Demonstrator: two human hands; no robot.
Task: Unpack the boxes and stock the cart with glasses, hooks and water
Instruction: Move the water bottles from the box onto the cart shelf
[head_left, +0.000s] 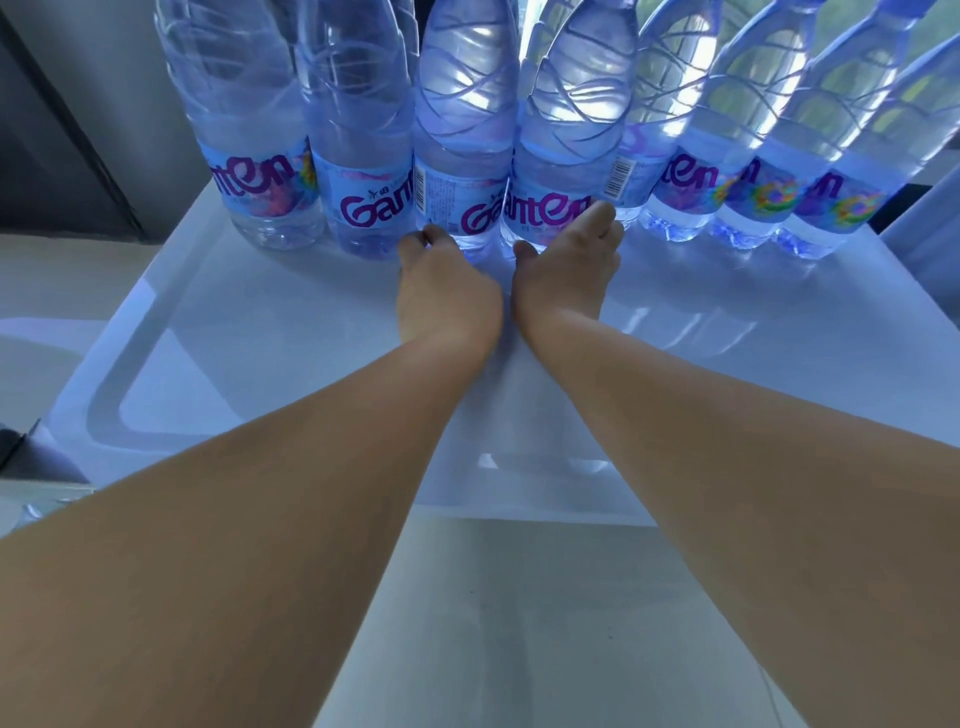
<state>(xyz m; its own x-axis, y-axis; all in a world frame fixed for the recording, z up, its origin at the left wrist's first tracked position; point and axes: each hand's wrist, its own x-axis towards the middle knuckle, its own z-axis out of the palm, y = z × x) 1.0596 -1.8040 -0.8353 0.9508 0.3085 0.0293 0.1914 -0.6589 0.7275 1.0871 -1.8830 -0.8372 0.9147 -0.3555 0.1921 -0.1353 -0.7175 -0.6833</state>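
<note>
Several clear water bottles with blue labels stand in a row along the far edge of the white cart shelf (291, 332). My left hand (441, 283) reaches to the foot of a middle water bottle (462, 156), its fingers curled against the bottle's left side. My right hand (566, 265) grips the foot of the neighbouring water bottle (566, 150), thumb on the left and fingers round the right side. Both bottles stand upright on the shelf, touching each other. No glasses or hooks are in view.
More bottles stand left (249, 156) and right (737, 171) of the two held ones, packed close. The shelf has a raised rim (104, 415). A dark wall panel (62, 156) lies at the left, and pale floor (519, 623) shows below the shelf's near edge.
</note>
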